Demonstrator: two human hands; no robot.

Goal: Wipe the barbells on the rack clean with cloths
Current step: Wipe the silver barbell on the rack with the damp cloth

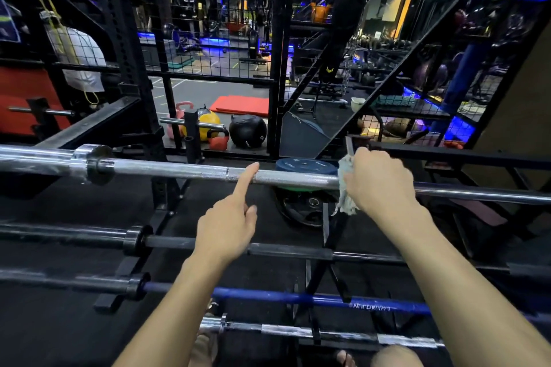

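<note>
A person's right hand [377, 180] grips a pale cloth [346, 188] wrapped around the top silver barbell [185, 171] on the rack, left hand [226, 223] open with forefinger touching the bar; probably best to keep the cloth snug and slide it along the full length.

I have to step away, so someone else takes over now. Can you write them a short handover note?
Right hand grips the cloth around the top chrome barbell, right of centre. Left hand holds nothing; its index finger points at that bar's knurling. How much of the bar is wiped cannot be told. The black barbell, blue barbell and lowest chrome barbell below are untouched now.
</note>
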